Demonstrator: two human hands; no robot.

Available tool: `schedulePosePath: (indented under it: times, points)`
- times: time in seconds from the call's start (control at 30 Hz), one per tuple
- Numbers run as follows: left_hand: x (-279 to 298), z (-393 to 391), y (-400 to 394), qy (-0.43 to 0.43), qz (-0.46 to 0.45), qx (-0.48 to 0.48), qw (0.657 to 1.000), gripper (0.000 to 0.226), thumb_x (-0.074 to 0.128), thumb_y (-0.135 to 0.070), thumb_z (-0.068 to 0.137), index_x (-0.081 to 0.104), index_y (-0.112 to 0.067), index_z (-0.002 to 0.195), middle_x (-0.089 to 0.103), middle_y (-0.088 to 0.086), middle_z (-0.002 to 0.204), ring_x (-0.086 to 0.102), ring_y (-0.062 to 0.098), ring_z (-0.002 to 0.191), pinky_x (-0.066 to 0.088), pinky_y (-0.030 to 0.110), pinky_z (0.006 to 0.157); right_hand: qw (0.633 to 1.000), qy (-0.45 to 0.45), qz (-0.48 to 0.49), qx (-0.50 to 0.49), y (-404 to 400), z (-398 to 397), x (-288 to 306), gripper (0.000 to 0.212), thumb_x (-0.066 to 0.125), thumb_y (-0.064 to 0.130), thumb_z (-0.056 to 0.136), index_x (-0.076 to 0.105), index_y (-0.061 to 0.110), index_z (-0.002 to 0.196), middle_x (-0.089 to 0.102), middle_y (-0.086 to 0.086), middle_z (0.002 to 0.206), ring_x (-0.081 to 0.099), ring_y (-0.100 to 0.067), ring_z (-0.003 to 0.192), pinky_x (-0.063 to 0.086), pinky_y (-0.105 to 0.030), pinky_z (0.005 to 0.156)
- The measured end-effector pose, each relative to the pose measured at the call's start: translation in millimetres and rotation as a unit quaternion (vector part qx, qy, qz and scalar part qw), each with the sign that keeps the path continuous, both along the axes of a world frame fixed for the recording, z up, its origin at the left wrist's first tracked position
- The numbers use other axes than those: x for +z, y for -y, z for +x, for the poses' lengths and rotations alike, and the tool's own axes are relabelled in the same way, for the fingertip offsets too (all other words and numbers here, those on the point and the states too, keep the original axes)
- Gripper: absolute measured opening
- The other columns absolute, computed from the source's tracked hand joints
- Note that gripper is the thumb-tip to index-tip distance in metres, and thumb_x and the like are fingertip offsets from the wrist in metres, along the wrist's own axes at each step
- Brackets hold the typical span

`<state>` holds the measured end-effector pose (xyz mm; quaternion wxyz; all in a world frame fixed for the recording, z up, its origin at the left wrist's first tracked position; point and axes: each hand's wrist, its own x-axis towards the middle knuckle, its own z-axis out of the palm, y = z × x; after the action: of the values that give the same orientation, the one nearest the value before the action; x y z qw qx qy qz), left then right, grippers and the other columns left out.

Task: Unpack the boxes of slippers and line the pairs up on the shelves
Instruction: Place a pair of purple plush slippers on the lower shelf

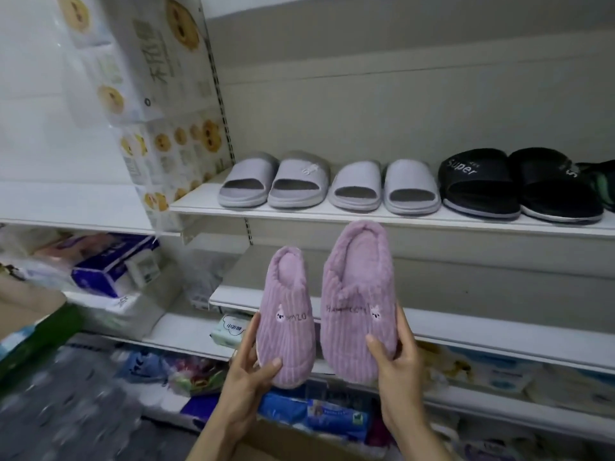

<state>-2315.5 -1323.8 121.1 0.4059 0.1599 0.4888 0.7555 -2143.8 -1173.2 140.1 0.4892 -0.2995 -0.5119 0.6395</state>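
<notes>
Left hand [248, 367] grips the smaller-looking purple plush slipper [287, 322] at its toe end, thumb across the ribbed upper and fingers curled behind the sole edge. Right hand [397, 352] grips the second purple plush slipper [361, 304] likewise, thumb on the upper near the embroidered animal face and fingers wrapped round the outer side. Both slippers are held upright, heels up and toes down, side by side but apart, in front of the shelving; each bears stitched lettering and a small embroidered face across the upper. The heel of the right-hand slipper overlaps the front edge of the upper shelf [366, 218] in this view.

On that upper shelf stands a row of slides, toes toward the back panel: a lilac pair [274, 181] at the left, one slide lettered in white; a second, plainer lilac pair [384, 188] just beside it; then a black pair [519, 184] printed "Super". A dark green item [599, 184] is cut off at the right edge and cannot be identified.

Behind the held slippers, the middle shelf [466, 331] shows a bare white surface. Below it lie packaged goods, blurred. To the left, tissue packs [109, 264] fill an adjoining shelf, and packs printed with yellow round faces [179, 141] stand higher up. A cardboard box [283, 444] lies beneath the forearms, its contents not visible.
</notes>
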Motion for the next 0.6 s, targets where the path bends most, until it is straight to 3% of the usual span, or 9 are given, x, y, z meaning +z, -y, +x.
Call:
schedulePosePath:
  times: [0.13, 0.2, 0.33, 0.6]
  points:
    - [-16.3, -41.3, -11.1, 0.008, -0.020, -0.010, 1.000, 0.088, 0.066, 0.017, 0.077, 0.051, -0.043, 0.140, 0.056, 0.009, 0.143, 0.059, 0.038, 0.124, 0.051, 0.060, 0.096, 0.999, 0.030, -0.039, -0.007, 9.7, -33.2, -22.1, 0.069, 0.063, -0.007, 0.087, 0.053, 0.046, 0.130, 0.057, 0.021, 0.134, 0.055, -0.003, 0.123, 0.046, -0.037, 0.105]
    - [-23.4, -64.4, -20.9, 0.005, -0.032, -0.015, 0.999, 0.088, 0.068, 0.014, 0.078, 0.051, -0.046, 0.140, 0.054, 0.007, 0.146, 0.057, 0.036, 0.126, 0.050, 0.062, 0.097, 0.996, 0.052, -0.068, -0.017, 2.0, -61.1, -29.9, 0.068, 0.061, -0.007, 0.088, 0.052, 0.046, 0.130, 0.056, 0.019, 0.135, 0.054, -0.005, 0.124, 0.045, -0.038, 0.106]
    - [-29.7, -110.4, -42.1, -0.019, -0.064, -0.011, 0.998, 0.086, 0.071, 0.007, 0.076, 0.049, -0.047, 0.140, 0.060, 0.005, 0.140, 0.063, 0.029, 0.120, 0.055, 0.046, 0.091, 0.989, 0.103, -0.105, -0.020, -23.5, -122.6, -44.8, 0.067, 0.057, -0.006, 0.091, 0.046, 0.039, 0.140, 0.052, 0.006, 0.141, 0.053, -0.017, 0.125, 0.045, -0.048, 0.106]
    - [-49.8, -164.4, -89.8, -0.036, -0.142, -0.013, 0.989, 0.079, 0.063, 0.014, 0.085, 0.044, -0.029, 0.149, 0.065, 0.020, 0.127, 0.069, 0.033, 0.104, 0.062, 0.033, 0.074, 0.973, 0.181, -0.136, -0.053, -62.4, -182.1, -79.4, 0.056, 0.051, 0.004, 0.097, 0.042, 0.031, 0.146, 0.048, 0.002, 0.146, 0.053, -0.023, 0.124, 0.046, -0.045, 0.105]
